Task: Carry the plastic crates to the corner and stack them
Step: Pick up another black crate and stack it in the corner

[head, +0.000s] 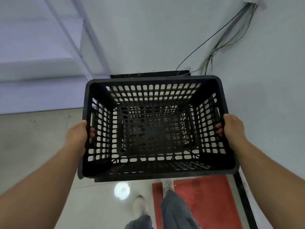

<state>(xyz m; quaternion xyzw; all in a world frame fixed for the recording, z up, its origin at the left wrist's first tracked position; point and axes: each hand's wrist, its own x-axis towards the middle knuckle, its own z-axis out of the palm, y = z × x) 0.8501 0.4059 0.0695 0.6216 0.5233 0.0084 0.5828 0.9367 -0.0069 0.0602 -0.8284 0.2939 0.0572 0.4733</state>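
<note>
Head view — you carry a black crate (156, 128) toward the wall, above the floor.
Your left hand (77, 134) and right hand (232, 128) each grip a side handle slot, fingers hooked through — keep it level, mind the red mat (206, 200) underfoot.

Pale grey-white painted wall (165, 33), loose dark cables (219, 45) hanging down its right part. Glossy pale grey floor (33, 146) with a round light reflection (121, 190). Red rectangular floor mat (208, 204). Black skirting strip (148, 73) at the wall's foot.

Black lattice crate (155, 129); red mat (203, 202); grey trousers (176, 210)
</note>
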